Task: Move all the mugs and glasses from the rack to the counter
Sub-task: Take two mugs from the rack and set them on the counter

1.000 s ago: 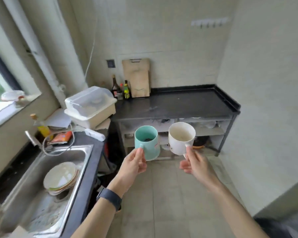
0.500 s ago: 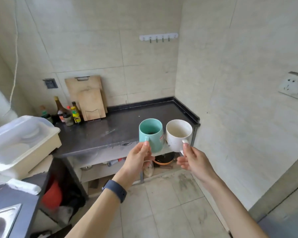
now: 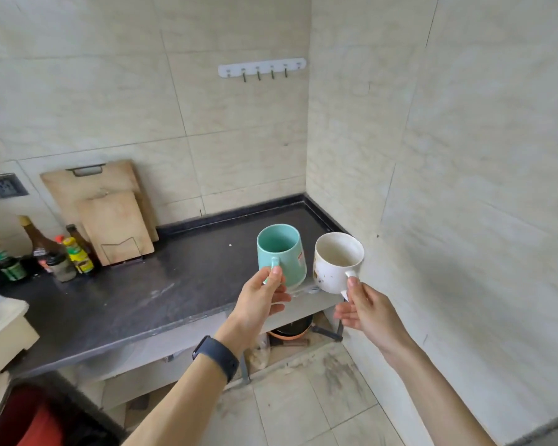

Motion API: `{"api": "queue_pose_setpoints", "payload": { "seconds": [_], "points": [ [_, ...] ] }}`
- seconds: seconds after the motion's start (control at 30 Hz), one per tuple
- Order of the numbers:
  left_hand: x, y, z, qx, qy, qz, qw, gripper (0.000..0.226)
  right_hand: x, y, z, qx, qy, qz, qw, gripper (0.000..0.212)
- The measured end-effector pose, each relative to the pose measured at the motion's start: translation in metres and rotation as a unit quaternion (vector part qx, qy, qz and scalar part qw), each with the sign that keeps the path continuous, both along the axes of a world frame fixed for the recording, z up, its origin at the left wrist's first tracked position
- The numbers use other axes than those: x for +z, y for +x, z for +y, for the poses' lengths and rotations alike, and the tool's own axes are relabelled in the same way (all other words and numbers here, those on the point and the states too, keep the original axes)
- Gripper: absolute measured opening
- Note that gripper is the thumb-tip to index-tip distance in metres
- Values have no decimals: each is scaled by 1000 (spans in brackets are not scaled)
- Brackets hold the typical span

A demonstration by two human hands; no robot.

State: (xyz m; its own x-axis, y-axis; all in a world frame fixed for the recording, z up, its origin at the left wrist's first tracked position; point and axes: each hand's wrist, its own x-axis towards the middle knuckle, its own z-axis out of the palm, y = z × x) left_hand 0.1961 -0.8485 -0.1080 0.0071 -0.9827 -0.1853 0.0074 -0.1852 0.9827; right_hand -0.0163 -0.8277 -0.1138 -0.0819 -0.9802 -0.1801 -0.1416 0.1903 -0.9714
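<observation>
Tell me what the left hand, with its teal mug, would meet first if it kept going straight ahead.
Likely nothing soon: past the left hand and teal mug the dark counter looks bare up to the tiled wall. Depth is hard to judge.

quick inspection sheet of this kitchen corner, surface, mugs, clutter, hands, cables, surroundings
surface: dark counter, smeared, mostly bare on the right.
job's things: teal mug and white mug, both upright, held above the counter's right end; white one stained.
clutter: sauce bottles at back left; two cutting boards leaning on the wall.
grippers: left hand holds the teal mug by its handle; right hand holds the white mug's handle.
cables: nothing seen.
surroundings: tiled walls, hook rail, wall socket, pan on the shelf below.
</observation>
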Motion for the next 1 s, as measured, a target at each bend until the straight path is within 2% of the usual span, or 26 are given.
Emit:
{"api": "queue_pose_setpoints", "payload": {
  "seconds": [0.17,0.33,0.57,0.73,1.0],
  "points": [
    [-11,-20,-92,25,18,-9,999,40,-12,-22,-99,14,4,3,1000,40],
    [-10,-38,-178,57,26,-28,998,33,-8,-43,-197,44,9,-5,999,30],
    [-25,-49,-277,94,49,-46,993,35,-25,-60,-313,82,42,26,995,37],
    [-55,-53,-337,108,84,-45,990,34,-53,-58,-379,95,71,39,992,38],
    [-139,-40,-461,102,169,-43,979,31,-134,-34,-508,66,180,76,979,46]
  ]
}}
